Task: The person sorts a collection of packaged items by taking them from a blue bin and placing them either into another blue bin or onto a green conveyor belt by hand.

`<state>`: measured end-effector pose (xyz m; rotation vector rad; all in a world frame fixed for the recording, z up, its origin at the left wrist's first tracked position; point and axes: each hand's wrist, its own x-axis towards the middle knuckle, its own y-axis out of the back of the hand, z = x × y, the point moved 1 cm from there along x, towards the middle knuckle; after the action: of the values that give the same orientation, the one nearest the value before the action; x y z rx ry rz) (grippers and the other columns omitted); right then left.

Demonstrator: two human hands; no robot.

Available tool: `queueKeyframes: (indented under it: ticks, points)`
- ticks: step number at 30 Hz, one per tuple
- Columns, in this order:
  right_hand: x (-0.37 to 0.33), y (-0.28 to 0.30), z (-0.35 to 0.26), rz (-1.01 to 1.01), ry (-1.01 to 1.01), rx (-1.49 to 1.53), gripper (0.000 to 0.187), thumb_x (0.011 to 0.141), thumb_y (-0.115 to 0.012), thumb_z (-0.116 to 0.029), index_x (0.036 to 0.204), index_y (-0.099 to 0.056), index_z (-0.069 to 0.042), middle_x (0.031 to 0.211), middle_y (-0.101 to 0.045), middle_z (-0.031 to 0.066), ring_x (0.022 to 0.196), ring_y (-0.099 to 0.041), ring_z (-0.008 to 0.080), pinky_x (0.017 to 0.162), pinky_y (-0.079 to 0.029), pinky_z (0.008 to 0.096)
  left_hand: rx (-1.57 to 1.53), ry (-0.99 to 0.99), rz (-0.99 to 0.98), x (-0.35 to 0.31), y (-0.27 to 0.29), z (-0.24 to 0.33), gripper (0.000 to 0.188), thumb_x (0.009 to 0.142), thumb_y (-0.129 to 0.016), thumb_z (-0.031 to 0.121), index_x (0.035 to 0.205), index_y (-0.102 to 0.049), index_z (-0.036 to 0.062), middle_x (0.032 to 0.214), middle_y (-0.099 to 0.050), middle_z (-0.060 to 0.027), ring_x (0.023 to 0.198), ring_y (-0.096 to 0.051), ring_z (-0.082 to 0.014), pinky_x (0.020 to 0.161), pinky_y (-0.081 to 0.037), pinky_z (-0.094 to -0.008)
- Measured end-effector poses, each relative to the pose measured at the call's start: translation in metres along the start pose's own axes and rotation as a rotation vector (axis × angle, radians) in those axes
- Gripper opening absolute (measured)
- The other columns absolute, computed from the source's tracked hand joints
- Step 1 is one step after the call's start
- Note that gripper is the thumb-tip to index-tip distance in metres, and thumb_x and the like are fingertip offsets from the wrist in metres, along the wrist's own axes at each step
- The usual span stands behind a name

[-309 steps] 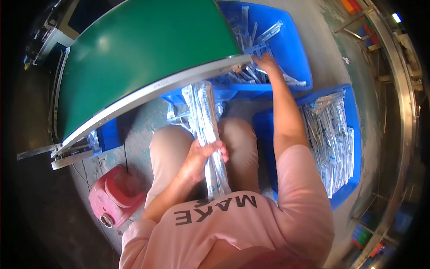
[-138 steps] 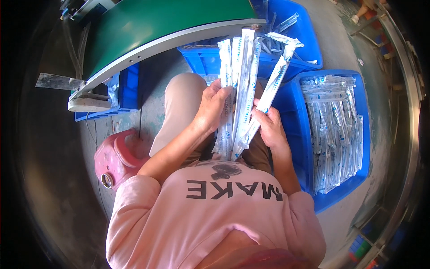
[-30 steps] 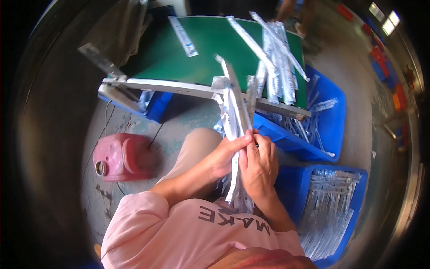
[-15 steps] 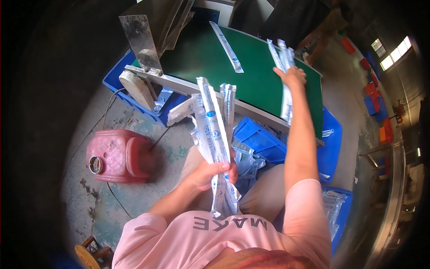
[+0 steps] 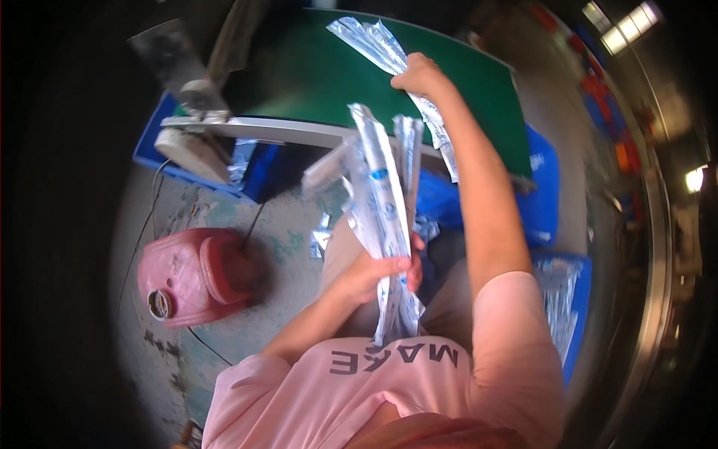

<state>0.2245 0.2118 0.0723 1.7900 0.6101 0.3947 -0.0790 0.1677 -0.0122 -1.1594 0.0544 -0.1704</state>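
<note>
Left hand [image 5: 370,275]: grip closed on bundle of clear sealed packets [image 5: 383,217], upright over the lap. Right hand [image 5: 420,75]: grip closed on 1 long packet [image 5: 389,56], over green conveyor belt [image 5: 314,78]. Red jug [image 5: 196,274]: well left of left grip.

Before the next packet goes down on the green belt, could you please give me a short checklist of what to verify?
1. Right hand grips a clear packet over the green belt: ok.
2. Left hand holds the bundle of packets firmly: ok.
3. Bare belt under the right hand: ok.
4. Packet seals intact: cannot tell.
5. Blue bin within reach: ok.
</note>
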Motion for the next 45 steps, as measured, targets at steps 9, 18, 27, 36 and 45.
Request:
queueKeyframes:
  ticks: [9,18,27,36,45]
  points:
    - [-0.342,-0.028,0.103,0.001,-0.151,1.683,0.052,0.072,-0.063,-0.019,0.117,-0.044,0.001,0.080,-0.056,0.0097,0.062,-0.057,0.0166,0.054,-0.049,0.0295,0.029,0.047,-0.169,0.046,-0.023,0.000,0.023,0.078,-0.057,0.024,0.082,-0.043,0.0061,0.075,-0.046,-0.0093,0.065,-0.048,-0.0184,0.059,-0.042,-0.0289]
    - [-0.441,-0.082,0.093,-0.237,-0.110,2.133,0.048,0.072,-0.060,-0.021,0.113,-0.042,-0.004,0.070,-0.046,0.0060,0.054,-0.046,0.0164,0.051,-0.040,0.0286,0.391,0.190,-0.419,0.167,-0.088,-0.040,0.051,0.072,-0.061,0.016,0.118,-0.050,-0.0023,0.118,-0.056,-0.0113,0.108,-0.051,-0.0180,0.083,-0.045,-0.0291]
    - [-0.454,-0.086,0.115,0.055,-0.159,2.061,0.042,0.077,-0.060,-0.030,0.107,-0.048,-0.003,0.076,-0.054,0.0081,0.062,-0.055,0.0179,0.058,-0.046,0.0286,1.303,0.434,-0.644,0.165,-0.111,-0.100,0.034,0.067,-0.067,0.013,0.096,-0.063,-0.0035,0.086,-0.064,-0.0075,0.082,-0.057,-0.0125,0.075,-0.045,-0.0252]
    - [-0.495,-0.013,0.249,0.995,-0.588,1.606,0.016,0.080,-0.057,-0.012,0.086,-0.053,0.001,0.063,-0.054,0.0079,0.050,-0.055,0.0160,0.046,-0.046,0.0280,0.774,0.101,-0.124,0.170,-0.107,-0.082,0.045,0.075,-0.060,0.019,0.109,-0.052,-0.0095,0.102,-0.061,-0.0196,0.089,-0.061,-0.0270,0.083,-0.048,-0.0367]
    - [-0.544,-0.073,0.576,1.203,-1.220,1.021,0.051,0.066,-0.068,-0.010,0.106,-0.046,0.013,0.093,-0.057,0.0220,0.071,-0.060,0.0285,0.062,-0.050,0.0381,0.564,0.360,-0.067,0.126,-0.075,-0.097,0.027,0.076,-0.067,0.023,0.082,-0.050,0.0020,0.060,-0.051,-0.0069,0.051,-0.049,-0.0156,0.053,-0.045,-0.0299]
